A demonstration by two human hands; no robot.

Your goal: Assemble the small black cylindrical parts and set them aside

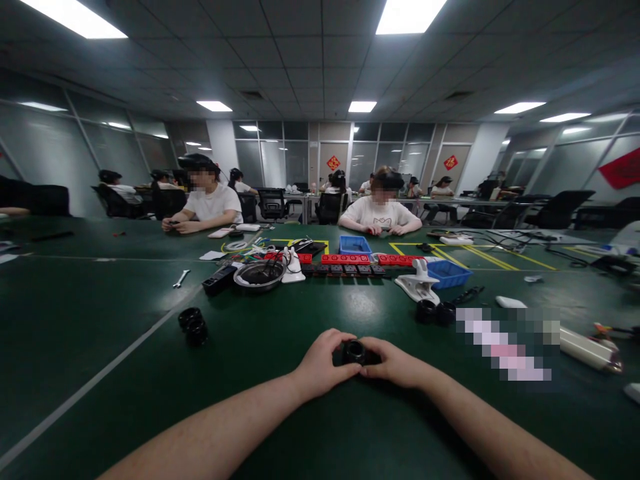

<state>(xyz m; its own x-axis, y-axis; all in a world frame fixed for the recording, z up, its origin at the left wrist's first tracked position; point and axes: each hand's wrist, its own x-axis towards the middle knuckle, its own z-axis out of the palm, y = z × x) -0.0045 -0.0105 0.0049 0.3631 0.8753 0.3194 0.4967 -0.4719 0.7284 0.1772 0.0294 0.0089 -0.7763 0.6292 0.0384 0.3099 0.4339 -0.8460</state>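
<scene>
Head view: fingers (336, 347) curled around black ring (356, 351).

Counting around the metal bowl (259, 275): two blue bins (355, 245) to its right and one wrench (181, 279) to its left. Two black rings (194, 325) sit stacked nearer than the bowl, two more (436, 312) further right, one between both hands.

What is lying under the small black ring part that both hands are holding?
The black ring part sits between the left hand and right hand, over the green table mat. Only mat shows around it; the fingers cover its underside, so contact cannot be judged.
</scene>
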